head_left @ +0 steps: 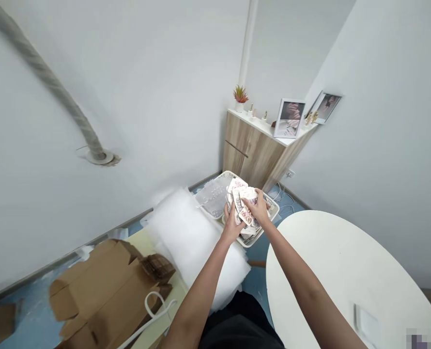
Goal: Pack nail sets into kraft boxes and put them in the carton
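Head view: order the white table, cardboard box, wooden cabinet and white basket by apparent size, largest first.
White table, then cardboard box; wooden cabinet and white basket look about alike, so unranked.

Blue floor (258,286) with a white basket (227,178), white padding (190,242), cardboard box (102,286).

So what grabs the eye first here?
The left hand and right hand come first, gripping a bunch of printed cards above a white plastic basket at the middle of the view. A puffy white padding sheet and a flattened cardboard box lie to the lower left. Beyond the basket, a wood-grain cabinet stands in the corner with a framed photo on top, and a white oval table fills the lower right.
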A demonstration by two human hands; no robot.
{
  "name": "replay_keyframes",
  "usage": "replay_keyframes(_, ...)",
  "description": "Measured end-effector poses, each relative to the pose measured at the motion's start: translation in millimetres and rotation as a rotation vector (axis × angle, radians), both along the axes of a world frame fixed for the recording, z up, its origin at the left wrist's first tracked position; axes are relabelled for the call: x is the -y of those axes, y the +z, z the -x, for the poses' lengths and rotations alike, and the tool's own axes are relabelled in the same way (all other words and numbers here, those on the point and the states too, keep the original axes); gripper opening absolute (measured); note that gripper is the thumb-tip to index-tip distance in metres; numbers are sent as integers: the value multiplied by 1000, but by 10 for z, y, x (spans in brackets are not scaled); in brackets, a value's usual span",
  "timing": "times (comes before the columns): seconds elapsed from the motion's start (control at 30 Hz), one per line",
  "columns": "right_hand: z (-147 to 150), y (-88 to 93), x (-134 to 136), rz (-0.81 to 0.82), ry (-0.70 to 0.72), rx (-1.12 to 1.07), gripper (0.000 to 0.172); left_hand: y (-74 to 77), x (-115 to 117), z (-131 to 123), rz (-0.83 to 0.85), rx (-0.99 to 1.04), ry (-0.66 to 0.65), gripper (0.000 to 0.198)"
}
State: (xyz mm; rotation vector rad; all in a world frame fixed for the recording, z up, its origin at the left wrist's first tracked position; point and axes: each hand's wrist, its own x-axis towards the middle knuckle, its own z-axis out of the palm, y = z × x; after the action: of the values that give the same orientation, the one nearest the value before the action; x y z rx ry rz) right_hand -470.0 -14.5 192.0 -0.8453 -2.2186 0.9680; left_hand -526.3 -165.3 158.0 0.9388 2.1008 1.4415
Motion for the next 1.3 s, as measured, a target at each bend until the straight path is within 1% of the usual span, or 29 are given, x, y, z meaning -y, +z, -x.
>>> replay_keyframes(0.07,-155,-266,-255,15,-21,58,70,-156,-232,-21,116,-18,-71,93)
replay_keyframes(0.13,-258,-543,-430,13,-30,177,70,-310,-329,4,261,-70,-114,88)
replay_keyframes(0.2,-328,-785,-556,0,-89,281,69,-432,-319,41,347,-150,-123,74)
replay_keyframes(0.27,-383,-952,-649,-36,-127,312,64,-497,-236,60,330,-239,-103,56)
replay_keyframes(0.33,-426,-1034,-703,-93,-123,296,57,-501,-105,44,250,-317,-67,45)
replay_keyframes(0.4,-443,-1047,-695,-153,-116,262,52,-465,70,1,174,-363,-33,38)
replay_keyframes(0.47,-403,-1017,-597,-212,-122,224,51,-413,295,-50,121,-371,-15,34)
replay_keyframes(0.5,-352,-994,-506,-241,-112,205,51,-387,427,-74,101,-365,-6,33)
replay_keyframes(0.57,-184,-943,-233,-281,-42,158,50,-335,725,-109,73,-340,30,31)
replay_keyframes(0.63,52,-888,155,-296,65,108,50,-278,1056,-121,61,-308,88,30)
replay_keyframes(0.73,426,-790,887,-283,255,47,48,-162,1583,-99,53,-268,199,29)
replay_keyframes(0.8,616,-703,1417,-264,389,16,47,-68,1951,-70,56,-261,291,28)
replay_keyframes(0.9,743,-533,2191,-243,589,-32,46,57,2553,-38,117,-272,447,25)
replay_keyframes(0.97,731,-416,2658,-254,717,-45,44,94,2993,-38,235,-280,507,22)
replay_keyframes(1.03,672,-333,3061,-298,881,-40,40,81,3432,-54,433,-280,487,24)
replay_keyframes(1.1,596,-315,3384,-372,1082,-9,35,27,3810,-76,646,-260,424,42)
replay_keyframes(1.13,560,-335,3512,-413,1188,20,31,-9,3960,-85,727,-243,389,53)
replay_keyframes(1.2,507,-421,3701,-476,1362,118,27,-81,4169,-91,822,-194,321,71)
replay_keyframes(1.23,493,-478,3765,-491,1415,182,28,-113,4233,-87,844,-165,289,77)
replay_keyframes(1.3,493,-589,3841,-493,1458,313,41,-159,4310,-68,865,-118,241,85)
